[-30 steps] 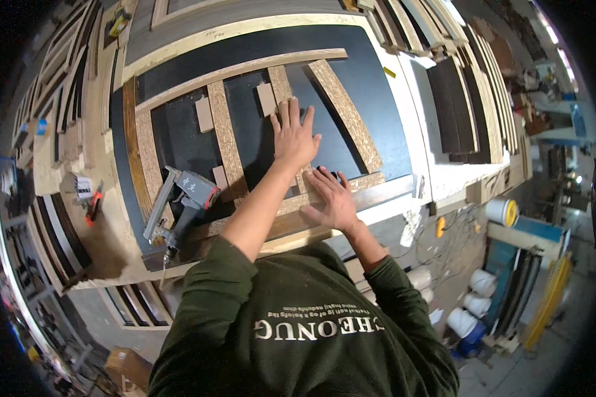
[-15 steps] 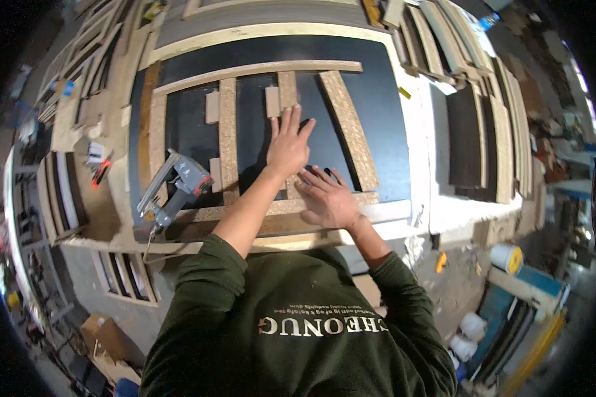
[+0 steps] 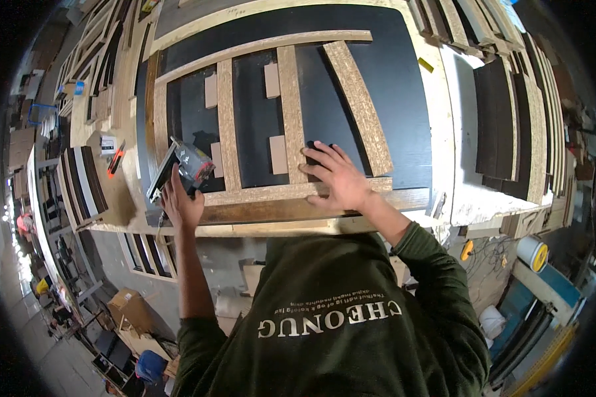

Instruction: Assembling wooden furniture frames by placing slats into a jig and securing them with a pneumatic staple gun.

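Note:
My left hand (image 3: 183, 204) is over the handle of a grey pneumatic staple gun (image 3: 195, 163), its thumb and fingers around the grip, which they mostly hide. The gun lies at the near left corner of a frame of chipboard strips on a dark panel (image 3: 324, 99). My right hand (image 3: 341, 178) rests with fingers spread across the foot of the middle upright strip (image 3: 290, 106) and the near cross strip (image 3: 258, 193). Small pinkish blocks (image 3: 277, 154) sit against the left sides of two uprights. A right-hand strip (image 3: 359, 99) lies slanted, its top apart from the far strip (image 3: 265, 45).
Stacks of dark and pale boards (image 3: 496, 122) stand to the right. At left are more boards (image 3: 81, 185), an orange utility knife (image 3: 116, 161) and a small white box (image 3: 108, 145). A brown strip (image 3: 271, 213) runs along the bench's near edge.
My left hand has left the middle upright and moved left and nearer onto the staple gun. A block it covered now shows. My right hand stays at the frame's near edge; the view has shifted.

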`<control>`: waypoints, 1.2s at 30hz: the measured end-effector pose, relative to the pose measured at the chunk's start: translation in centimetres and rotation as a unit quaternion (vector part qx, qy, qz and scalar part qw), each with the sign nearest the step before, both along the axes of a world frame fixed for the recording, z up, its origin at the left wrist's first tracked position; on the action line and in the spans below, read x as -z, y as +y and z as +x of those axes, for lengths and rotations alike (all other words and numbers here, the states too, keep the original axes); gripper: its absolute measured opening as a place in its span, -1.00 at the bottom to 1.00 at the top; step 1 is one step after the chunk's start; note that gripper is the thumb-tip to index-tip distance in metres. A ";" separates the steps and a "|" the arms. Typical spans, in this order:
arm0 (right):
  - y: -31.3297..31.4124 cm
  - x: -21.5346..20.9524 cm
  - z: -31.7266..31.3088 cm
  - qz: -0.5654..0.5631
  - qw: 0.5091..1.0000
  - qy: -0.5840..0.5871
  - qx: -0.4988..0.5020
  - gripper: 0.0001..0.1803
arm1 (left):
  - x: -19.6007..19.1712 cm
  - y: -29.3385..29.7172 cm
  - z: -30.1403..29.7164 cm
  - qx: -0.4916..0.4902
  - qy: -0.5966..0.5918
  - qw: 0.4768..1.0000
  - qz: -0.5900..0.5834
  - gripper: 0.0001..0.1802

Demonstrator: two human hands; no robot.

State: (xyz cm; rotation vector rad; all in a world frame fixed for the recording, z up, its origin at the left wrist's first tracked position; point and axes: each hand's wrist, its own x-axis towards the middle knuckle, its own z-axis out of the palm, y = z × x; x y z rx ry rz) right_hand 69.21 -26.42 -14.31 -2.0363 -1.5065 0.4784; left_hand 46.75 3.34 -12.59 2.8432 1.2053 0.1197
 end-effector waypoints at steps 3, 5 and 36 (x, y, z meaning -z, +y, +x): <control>0.2 -0.1 0.0 -0.020 1.000 0.013 0.000 -0.33 | 1.7 3.1 0.9 0.030 0.017 0.999 0.011 -0.05; 0.1 -0.1 -0.1 -0.020 1.000 0.016 -0.001 -0.31 | 2.7 4.6 1.2 -0.007 0.074 0.995 -0.060 -0.09; -0.8 1.2 0.9 0.041 0.999 0.000 -0.007 -0.37 | -8.7 -8.3 9.2 0.258 0.217 0.894 -0.294 -0.39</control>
